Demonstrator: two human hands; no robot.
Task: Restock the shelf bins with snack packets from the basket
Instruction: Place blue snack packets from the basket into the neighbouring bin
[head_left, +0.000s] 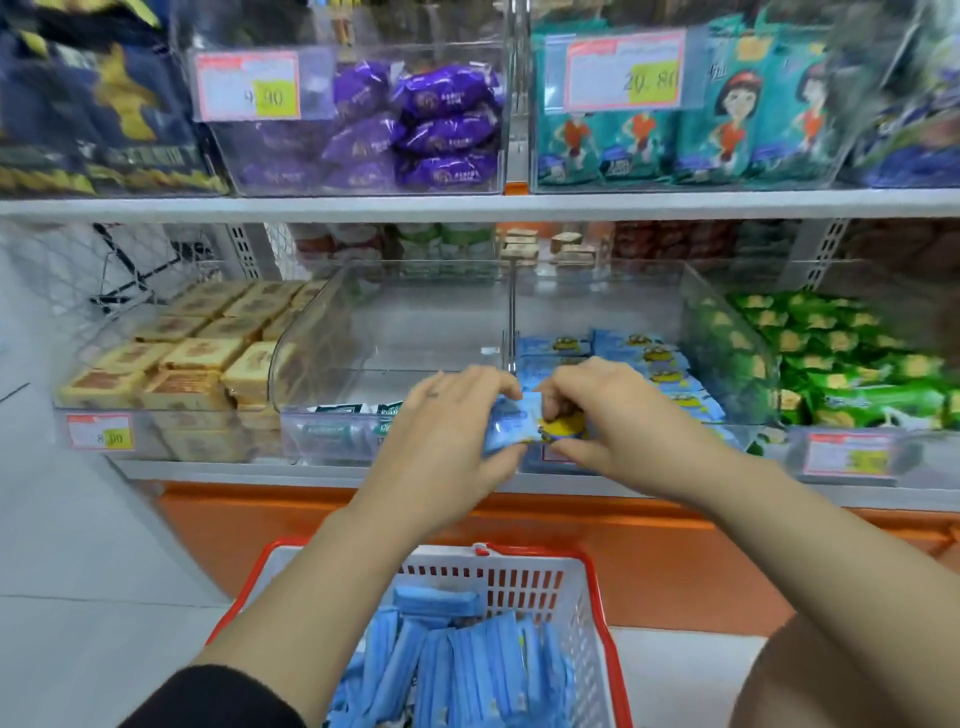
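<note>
Blue packet (514, 423) is held between both hands, just in front of the lower shelf's bin fronts and above the basket (587, 582). Left hand (441, 431) is curled round its left end and right hand (623, 415) pinches the right end; neither is released. Whether more than one packet is gripped cannot be told through the blur.

Key relation: the target bin (597, 306), already stocked with matching blue packets (649, 358), lies straight ahead and slightly right of the hands. Right hand is nearer to it. Left hand sits in front of the divider (511, 322) between that bin and the mostly bare bin (415, 332) on the left. Packet long axis runs left-right, roughly parallel to the bin front, which appears to match the stocked rows.

Judgement: a short forward push over the front lip is needed, with no turn. Open room is seen toward the back wall; the front right is taken up by stock. Overhead room is capped by the upper shelf edge (467, 208), well above the hands. Risk: drift left over the divider into the wrong bin. Many packets (467, 670) lie in the basket, so the task is judged far from done.
</note>
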